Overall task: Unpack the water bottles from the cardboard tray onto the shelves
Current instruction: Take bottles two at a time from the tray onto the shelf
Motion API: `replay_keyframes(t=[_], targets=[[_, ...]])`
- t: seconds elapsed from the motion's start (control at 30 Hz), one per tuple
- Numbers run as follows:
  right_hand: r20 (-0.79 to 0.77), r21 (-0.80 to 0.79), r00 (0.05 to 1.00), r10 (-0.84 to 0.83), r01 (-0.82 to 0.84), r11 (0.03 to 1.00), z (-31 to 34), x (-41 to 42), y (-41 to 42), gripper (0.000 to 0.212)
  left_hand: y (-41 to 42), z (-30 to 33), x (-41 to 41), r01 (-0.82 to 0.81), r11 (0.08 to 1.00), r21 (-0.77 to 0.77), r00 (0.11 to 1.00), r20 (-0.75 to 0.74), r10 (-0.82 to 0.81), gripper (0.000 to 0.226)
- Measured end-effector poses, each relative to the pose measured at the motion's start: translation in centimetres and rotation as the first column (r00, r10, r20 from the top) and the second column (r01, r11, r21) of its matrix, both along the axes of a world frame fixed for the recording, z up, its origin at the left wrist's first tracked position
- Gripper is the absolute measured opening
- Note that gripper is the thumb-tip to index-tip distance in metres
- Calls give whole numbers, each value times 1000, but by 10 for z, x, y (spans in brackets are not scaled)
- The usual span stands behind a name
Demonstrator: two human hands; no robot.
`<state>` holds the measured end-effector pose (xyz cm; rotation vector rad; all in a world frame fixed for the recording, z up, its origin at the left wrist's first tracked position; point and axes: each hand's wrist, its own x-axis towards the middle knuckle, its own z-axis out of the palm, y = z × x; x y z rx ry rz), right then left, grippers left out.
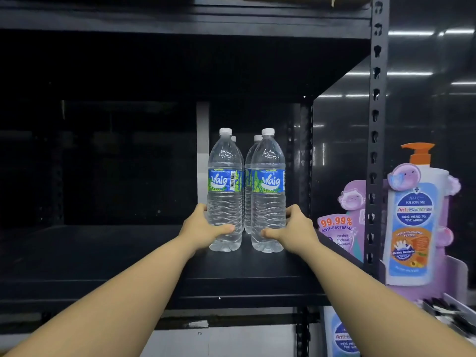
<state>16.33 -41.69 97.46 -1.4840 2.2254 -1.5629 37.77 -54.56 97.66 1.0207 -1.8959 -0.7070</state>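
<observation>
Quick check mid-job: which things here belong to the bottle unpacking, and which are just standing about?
Job: front-left bottle in left hand; front-right bottle in right hand; two rear bottles; shelf.
Bystanders: pump wash bottle; purple display card.

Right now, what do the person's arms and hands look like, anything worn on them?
Both forearms are bare as far as the frame shows: no sleeves reach into view. The left hand and the right hand wear no gloves, and no watch, bracelet or ring shows on either wrist or on the fingers in sight. No markings or tape show. The upper arms lie outside the picture.
</observation>
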Motion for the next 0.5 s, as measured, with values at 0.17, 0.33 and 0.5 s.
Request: replay_keyframes(t=[0.17, 0.33, 0.5], targets=[[-33, 37, 999, 11, -10, 999, 4, 5, -11, 74, 1, 4, -15, -3, 1000, -7, 999, 32, 3, 79], [-31, 36, 999, 19, -18, 999, 3, 7, -21, 70, -2, 1, -22, -6, 1000, -13, 1000, 20, 6, 79], [-38, 17, 998, 43, -42, 999, -4, 5, -28, 65, -9, -13, -23, 25, 1000, -12, 997, -68, -26, 68]])
